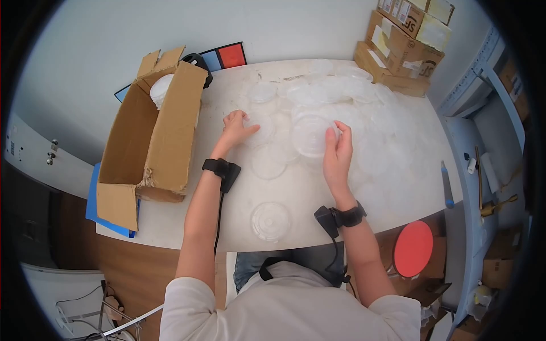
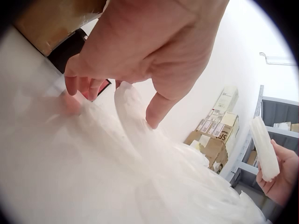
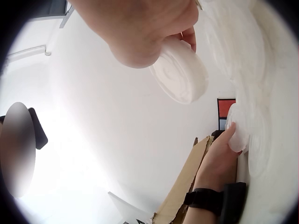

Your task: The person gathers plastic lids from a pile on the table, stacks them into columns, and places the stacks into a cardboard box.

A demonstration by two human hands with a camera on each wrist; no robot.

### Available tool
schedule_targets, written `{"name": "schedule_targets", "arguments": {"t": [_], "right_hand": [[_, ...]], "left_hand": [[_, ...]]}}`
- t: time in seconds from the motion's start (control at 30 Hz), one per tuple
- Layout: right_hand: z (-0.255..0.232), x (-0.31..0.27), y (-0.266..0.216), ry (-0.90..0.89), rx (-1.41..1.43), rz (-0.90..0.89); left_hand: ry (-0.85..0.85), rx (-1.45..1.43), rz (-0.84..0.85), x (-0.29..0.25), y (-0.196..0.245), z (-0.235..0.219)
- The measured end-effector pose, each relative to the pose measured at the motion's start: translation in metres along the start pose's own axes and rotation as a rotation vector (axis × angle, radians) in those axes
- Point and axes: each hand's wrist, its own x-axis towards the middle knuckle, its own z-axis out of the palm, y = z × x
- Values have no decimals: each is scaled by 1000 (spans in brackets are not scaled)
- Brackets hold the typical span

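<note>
My right hand (image 1: 339, 156) grips a stack of round clear plastic lids (image 1: 312, 135), held above the table; the stack (image 3: 180, 74) is tilted on its side in the right wrist view. To the left, my left hand (image 1: 236, 132) has its fingers and thumb round the edge of another clear lid (image 1: 259, 128) low over the tabletop. That lid (image 3: 238, 128) stands tilted in the right wrist view, pinched by the left hand (image 3: 217, 158). One lid (image 1: 271, 221) lies near the front edge, and another (image 1: 269, 161) lies between.
An open cardboard box (image 1: 173, 128) with white round things (image 1: 161, 91) inside stands at the left. Many clear lids (image 1: 381, 122) spread over the right and back of the table. Taped cartons (image 1: 401, 48) are stacked at the back right; a blue-handled cutter (image 1: 447, 184) lies at the right edge.
</note>
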Motion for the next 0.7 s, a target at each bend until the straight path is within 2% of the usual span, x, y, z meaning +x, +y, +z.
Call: {"name": "schedule_targets", "arguments": {"t": [0.03, 0.17, 0.23, 0.27, 0.33, 0.37, 0.43, 0.47, 0.53, 0.57, 0.6, 0.63, 0.67, 0.7], "right_hand": [[0, 0, 2, 3, 27, 11], [0, 1, 5, 11, 37, 10], [-1, 0, 3, 10, 26, 25], [-2, 1, 2, 12, 13, 39], [-3, 3, -2, 37, 42, 49], [-4, 3, -3, 62, 72, 59], [-4, 5, -1, 81, 112, 60], [-4, 5, 0, 103, 150, 59], [-2, 7, 6, 120, 171, 48], [-1, 6, 9, 138, 191, 36], [-1, 5, 12, 141, 190, 35], [-1, 5, 15, 64, 119, 113], [-2, 5, 16, -12, 48, 190], [-2, 3, 16, -9, 47, 189]], "left_hand": [[-45, 166, 24, -2, 5, 1], [-45, 100, -4, -4, 6, -5], [218, -52, 7, -3, -5, -3], [219, -51, 6, -5, -6, -7], [377, -337, -133, -13, -3, -19], [378, -335, -135, -19, 3, -25], [72, -1033, -146, -34, 17, -37], [71, -1031, -147, -41, 28, -41], [-66, -1259, -252, -52, 50, -41], [-69, -1259, -251, -54, 53, -37], [7, -1241, -151, -56, 56, -32], [81, -1222, -49, -59, 62, -29], [78, -1224, -46, -61, 68, -27], [15, -1277, -45, -64, 74, -27]]}}
